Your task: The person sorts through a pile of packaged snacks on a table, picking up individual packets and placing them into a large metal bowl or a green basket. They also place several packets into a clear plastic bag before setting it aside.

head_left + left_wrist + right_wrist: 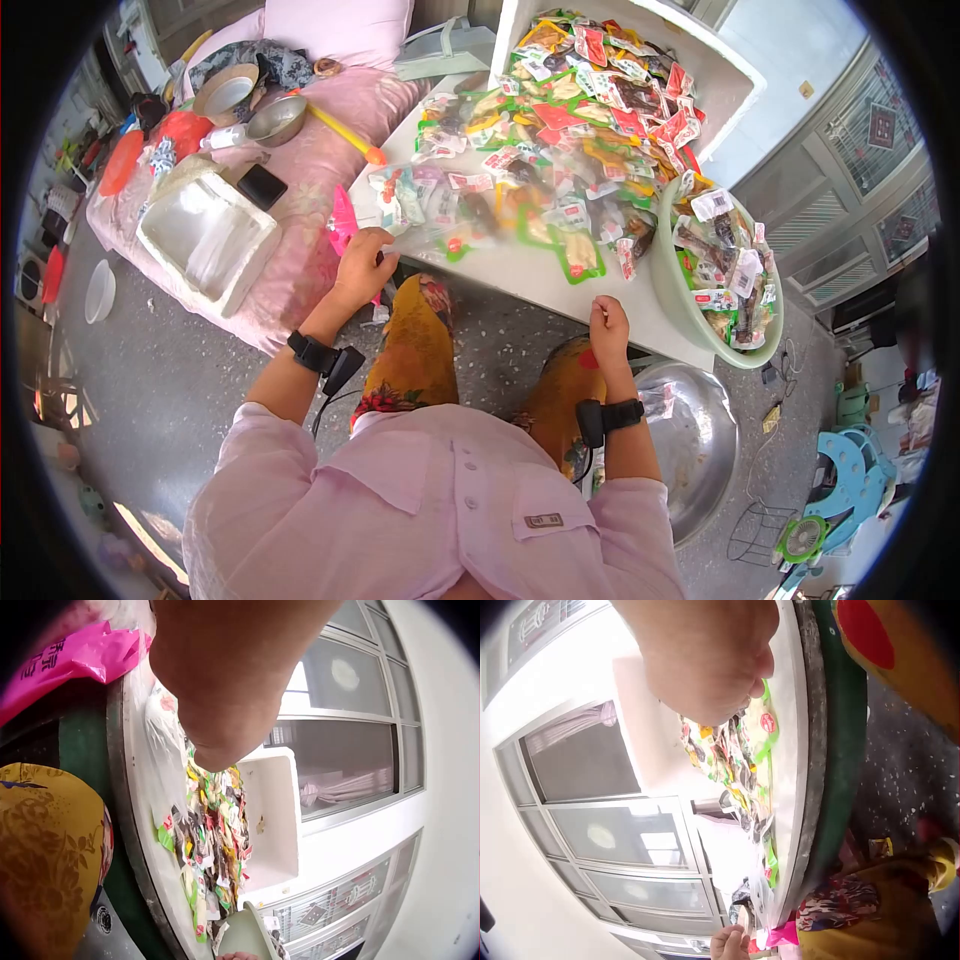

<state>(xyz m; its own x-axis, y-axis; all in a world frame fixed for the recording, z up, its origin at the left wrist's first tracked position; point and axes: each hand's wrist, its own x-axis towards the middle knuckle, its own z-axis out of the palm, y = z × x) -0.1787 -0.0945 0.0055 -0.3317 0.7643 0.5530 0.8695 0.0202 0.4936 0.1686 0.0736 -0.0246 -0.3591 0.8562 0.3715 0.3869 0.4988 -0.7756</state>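
My left hand (362, 272) is at the table's left front corner with fingers loosely curled and nothing visible in them. Close by lie a bright pink plastic bag (342, 218) and a clear plastic bag (425, 238). Over the front edge, my right hand (608, 325) has its fingers loosely curled, and no object shows in it. Many small sealed food packets (560, 150) cover the white table (655, 318), spilling from a tilted white foam box (725, 75). At the right, a pale green basin (668, 275) holds more packets. Wrists hide most of each hand in its own wrist view.
A large metal basin (690, 450) stands on the floor by my right leg. On the pink-covered bed to the left are a foam box (205, 240), a black phone (262, 186) and metal bowls (277, 121). A small green fan (802, 538) stands at lower right.
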